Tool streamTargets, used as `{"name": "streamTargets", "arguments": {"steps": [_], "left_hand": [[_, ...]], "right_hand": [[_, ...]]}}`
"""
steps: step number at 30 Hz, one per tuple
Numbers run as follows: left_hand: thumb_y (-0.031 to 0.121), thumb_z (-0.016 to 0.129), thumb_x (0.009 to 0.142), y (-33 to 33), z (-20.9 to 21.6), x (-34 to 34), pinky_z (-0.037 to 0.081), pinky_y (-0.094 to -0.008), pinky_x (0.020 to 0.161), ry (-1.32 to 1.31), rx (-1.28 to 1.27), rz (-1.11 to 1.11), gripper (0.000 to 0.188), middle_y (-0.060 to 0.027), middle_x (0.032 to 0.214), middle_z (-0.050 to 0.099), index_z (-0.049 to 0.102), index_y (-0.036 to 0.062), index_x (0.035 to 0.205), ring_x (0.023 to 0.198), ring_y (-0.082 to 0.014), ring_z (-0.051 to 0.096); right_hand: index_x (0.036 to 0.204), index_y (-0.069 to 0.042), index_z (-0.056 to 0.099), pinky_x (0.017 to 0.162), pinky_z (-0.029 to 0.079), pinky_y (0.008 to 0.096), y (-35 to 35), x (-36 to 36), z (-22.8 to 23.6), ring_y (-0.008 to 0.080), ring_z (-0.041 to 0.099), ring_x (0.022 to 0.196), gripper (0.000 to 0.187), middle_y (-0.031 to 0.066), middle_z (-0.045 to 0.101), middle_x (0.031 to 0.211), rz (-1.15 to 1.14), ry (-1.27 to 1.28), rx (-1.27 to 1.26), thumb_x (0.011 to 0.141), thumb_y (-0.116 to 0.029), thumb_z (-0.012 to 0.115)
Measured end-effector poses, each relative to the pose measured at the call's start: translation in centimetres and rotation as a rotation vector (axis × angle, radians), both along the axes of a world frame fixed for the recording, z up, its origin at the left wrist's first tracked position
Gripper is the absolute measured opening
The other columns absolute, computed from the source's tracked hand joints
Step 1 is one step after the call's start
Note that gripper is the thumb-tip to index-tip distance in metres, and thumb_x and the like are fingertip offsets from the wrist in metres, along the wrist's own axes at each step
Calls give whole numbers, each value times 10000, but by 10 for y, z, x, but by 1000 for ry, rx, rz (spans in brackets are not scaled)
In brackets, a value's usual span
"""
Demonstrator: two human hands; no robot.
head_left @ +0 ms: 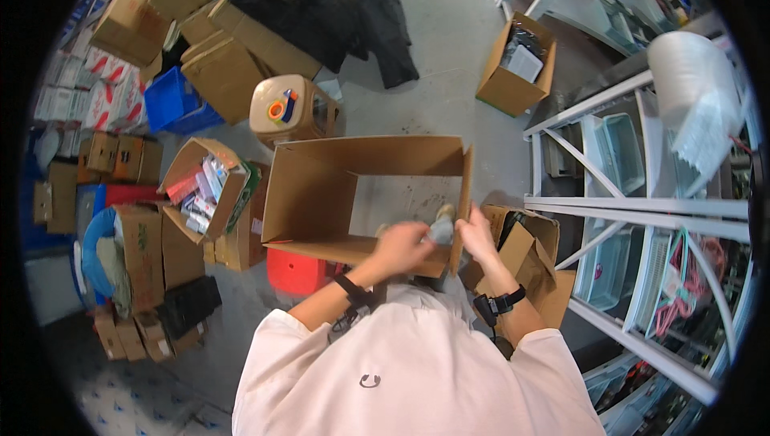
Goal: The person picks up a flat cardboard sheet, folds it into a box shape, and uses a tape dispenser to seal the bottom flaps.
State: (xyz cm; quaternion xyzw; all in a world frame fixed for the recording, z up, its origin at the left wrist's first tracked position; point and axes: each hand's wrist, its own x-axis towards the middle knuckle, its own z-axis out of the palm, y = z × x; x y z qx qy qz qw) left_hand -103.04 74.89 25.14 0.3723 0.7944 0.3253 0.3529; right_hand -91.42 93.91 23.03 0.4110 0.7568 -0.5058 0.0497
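In front of me is a large cardboard box [309, 187], open at the top, and the floor and parts of my shoes show through its open bottom. My right hand [477, 235] grips the upright flap at the box's right side, fingers closed on its edge. Over the near wall is my left hand [401, 247], its fingers bent and smeared by motion. Whether it touches the cardboard I cannot tell. Both wrists wear black bands.
A brown stool [281, 107] with an orange tape roll stands beyond the box, and a red stool [295, 271] sits at its near left. Left is a carton of packets [233, 203]. White metal shelving [634, 207] lines the right, with a bubble-wrap roll [694, 75].
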Motion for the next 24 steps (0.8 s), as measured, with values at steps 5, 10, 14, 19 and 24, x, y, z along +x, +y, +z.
{"name": "streamTargets", "arguments": {"steps": [5,10,14,19,24], "left_hand": [[136,817,685,-55,-32,-106,453,-526,1024,846,-231,596,803,-215,1356,533,487,75,1415,1214,-416,519],[400,725,908,-225,-115,-98,529,-523,921,94,-403,968,454,-225,1046,752,698,101,1248,1041,-447,697],[341,662,957,-105,-129,-98,537,-494,865,221,-589,984,342,-261,1013,730,741,84,1169,1000,-424,711],[351,647,971,-47,-118,-153,526,-493,812,218,-373,1074,342,-264,974,722,742,58,1121,967,-429,707],[409,587,990,-42,-135,-226,507,-560,876,165,-471,1018,432,-299,1054,703,723,14,1098,1042,-506,652]], "right_hand": [[1415,-18,545,857,533,367,122,28,-24,259,661,972,638,161,702,1126,-230,161,-181,778,16,549],[1475,-29,493,918,499,297,186,-7,-13,228,616,1067,756,102,645,1225,-119,396,-529,728,83,514],[1508,-50,485,1079,439,337,243,-24,-19,274,593,1308,733,178,630,1397,56,259,-85,783,50,508],[1502,-86,495,1108,428,392,299,-104,-36,365,563,1352,653,216,631,1393,182,197,96,852,-24,474],[1478,-110,527,1079,450,419,314,-220,-61,397,570,1328,615,237,648,1351,152,161,132,871,-55,444]]}}
